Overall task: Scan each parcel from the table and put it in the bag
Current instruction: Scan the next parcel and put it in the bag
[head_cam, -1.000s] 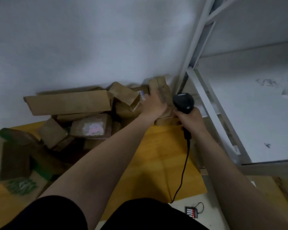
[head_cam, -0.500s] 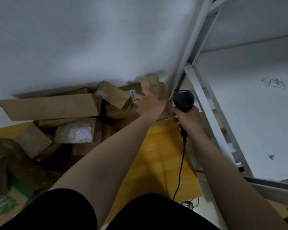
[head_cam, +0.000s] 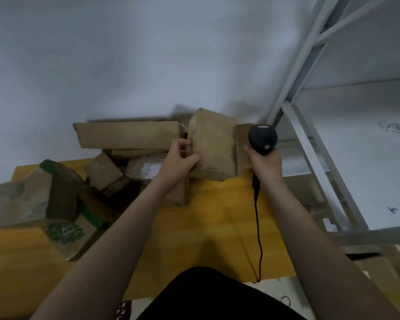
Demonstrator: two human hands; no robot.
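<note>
The left hand (head_cam: 179, 161) is clamped on a brown parcel (head_cam: 214, 144) at twelve o'clock on the worktop (head_cam: 217, 227); the right hand (head_cam: 264, 166) is wrapped around the scanner (head_cam: 262, 139). Its label faces away, so scanning may fail.

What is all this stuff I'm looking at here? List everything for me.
held parcel: one, brown, lifted at the back of the table, gripped by the left hand.
long box: one, brown, against the wall, left of the held parcel.
piled parcels: several, brown, heaped below the long box; exact count unclear.
box with green print: one, brown and green, near left of the table.
scanner: one, black, corded, in the right hand, beside the held parcel.
table: one, yellow wood.
shelf frame: one, white metal, at right.
wall: grey-white, behind.
left hand: gripping the held parcel's left edge.
right hand: wrapped around the scanner handle.
</note>
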